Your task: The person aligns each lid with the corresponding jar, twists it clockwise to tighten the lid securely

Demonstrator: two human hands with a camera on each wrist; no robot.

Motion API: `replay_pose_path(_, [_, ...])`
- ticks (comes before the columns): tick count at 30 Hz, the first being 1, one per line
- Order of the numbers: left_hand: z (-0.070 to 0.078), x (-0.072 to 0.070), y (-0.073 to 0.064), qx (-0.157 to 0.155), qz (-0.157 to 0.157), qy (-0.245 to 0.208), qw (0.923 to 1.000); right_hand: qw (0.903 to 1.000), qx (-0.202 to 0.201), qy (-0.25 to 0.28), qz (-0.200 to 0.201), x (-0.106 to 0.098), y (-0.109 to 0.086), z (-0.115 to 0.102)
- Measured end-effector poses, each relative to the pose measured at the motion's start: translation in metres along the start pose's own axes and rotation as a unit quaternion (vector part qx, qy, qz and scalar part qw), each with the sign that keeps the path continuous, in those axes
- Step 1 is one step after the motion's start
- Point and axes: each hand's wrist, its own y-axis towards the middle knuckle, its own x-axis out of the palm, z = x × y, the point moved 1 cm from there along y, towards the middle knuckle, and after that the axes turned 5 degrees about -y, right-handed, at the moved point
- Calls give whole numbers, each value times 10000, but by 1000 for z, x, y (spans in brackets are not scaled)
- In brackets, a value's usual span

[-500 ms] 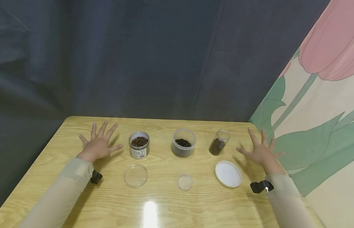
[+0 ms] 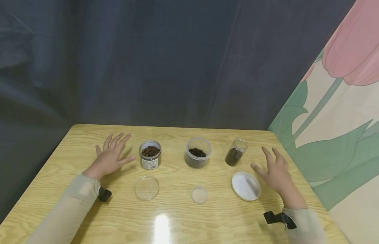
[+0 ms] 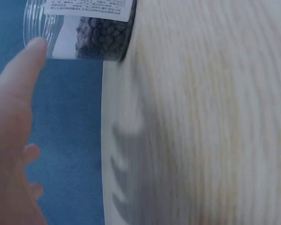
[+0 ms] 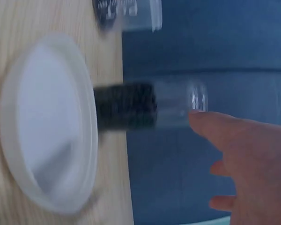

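My left hand (image 2: 111, 159) hovers over the table left of a clear jar (image 2: 150, 162) of small brown beans with a printed label. Its fingers are extended and hold nothing. In the left wrist view the thumb overlaps the rim of that jar (image 3: 91, 33). My right hand (image 2: 278, 174), also holding nothing, hovers right of a white lid (image 2: 245, 186) with fingers loosely spread. Behind that lid stands a slim clear jar (image 2: 233, 156) partly filled with dark grains. The right wrist view shows a fingertip overlapping the top of this slim jar (image 4: 126, 105).
Between the two jars stands a wide translucent tub (image 2: 197, 162) with dark beans. A larger clear lid (image 2: 147, 188) and a smaller clear lid (image 2: 199, 195) lie nearer me on the wooden table (image 2: 116, 223). A dark curtain (image 2: 165, 67) hangs behind the table's far edge.
My right hand has drawn back toward me, its fingers less spread. The left hand has shifted slightly right, its fingers closer together. The jars, tub and lids stay in place.
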Motion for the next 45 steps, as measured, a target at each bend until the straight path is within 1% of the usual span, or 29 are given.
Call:
replay_pose_path(4, [-1, 3, 0, 310, 121, -199, 9992, 9994, -119, 313, -32, 4, -10, -19])
replay_pose_path(6, [-1, 5, 0, 449, 194, -304, 9983, 9986, -256, 456, 18, 7, -14, -29])
replay_pose_path(9, [0, 8, 2, 715, 303, -533, 9956, 9963, -550, 629, 182, 12, -17, -43])
replay_pose_path(12, [3, 11, 4, 864, 302, -807, 9925, 9921, -908, 736, 445, 21, -17, -58])
replay_pose_path(14, [5, 13, 4, 838, 221, -1002, 9912, 9883, -1144, 806, 602, 29, -17, -68])
replay_pose_path(16, [6, 15, 4, 715, 107, -1186, 9903, 9846, -1352, 853, 710, 37, -15, -78])
replay_pose_path(19, [8, 17, 5, 558, -29, -1442, 9880, 9803, -1589, 899, 750, 46, -13, -95])
replay_pose_path(22, [8, 20, 4, 428, -112, -1630, 9856, 9781, -1734, 946, 655, 55, -12, -112])
replay_pose_path(25, [8, 23, 3, 340, -188, -1811, 9827, 9759, -1844, 1069, 465, 62, -13, -128])
replay_pose_path(27, [9, 23, 3, 265, -247, -1977, 9796, 9724, -1961, 1226, 312, 66, -13, -139])
replay_pose_path(30, [8, 24, 3, 233, -377, -2280, 9727, 9659, -2130, 1470, 73, 71, -13, -155])
replay_pose_path(32, [8, 24, 4, 175, -489, -2621, 9636, 9618, -2221, 1596, -104, 74, -12, -164])
replay_pose_path(37, [6, 27, 7, 200, -747, -3349, 9391, 9591, -2260, 1599, -585, 82, -11, -185])
replay_pose_path(41, [5, 32, 8, 328, -890, -3718, 9235, 9541, -2399, 1568, -864, 88, -11, -199])
replay_pose_path(45, [5, 36, 9, 265, -975, -4029, 9097, 9475, -2602, 1583, -975, 94, -9, -211])
